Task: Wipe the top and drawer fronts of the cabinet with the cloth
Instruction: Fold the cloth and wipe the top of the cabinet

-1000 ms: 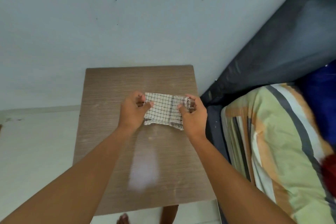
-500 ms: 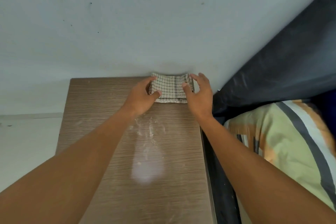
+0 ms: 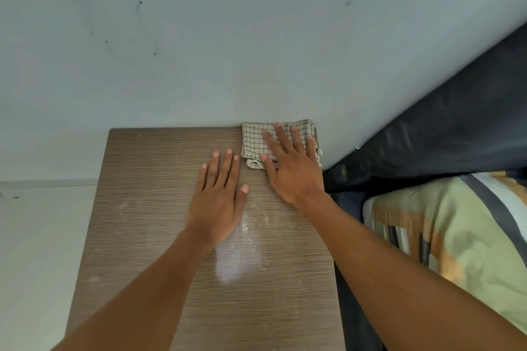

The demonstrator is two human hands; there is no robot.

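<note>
The brown wood-grain cabinet top (image 3: 148,208) fills the lower middle of the head view, with a whitish dusty smear near its centre. A folded white cloth (image 3: 253,139) with a dark check pattern lies in the top's far right corner, against the wall. My right hand (image 3: 291,168) lies flat on the cloth, fingers spread, pressing it down. My left hand (image 3: 219,196) rests flat on the bare wood just left of the cloth, fingers apart and holding nothing. The drawer fronts are out of sight.
A pale wall (image 3: 199,51) stands directly behind the cabinet. A dark padded headboard (image 3: 456,111) and a bed with a striped green, orange and white cover (image 3: 456,231) sit close on the right. Light floor (image 3: 37,236) lies to the left.
Both hands carried the folded cloth from mid-top to the far right corner. The left hand has let go and now lies flat on the wood; the right hand has flattened onto the cloth.
</note>
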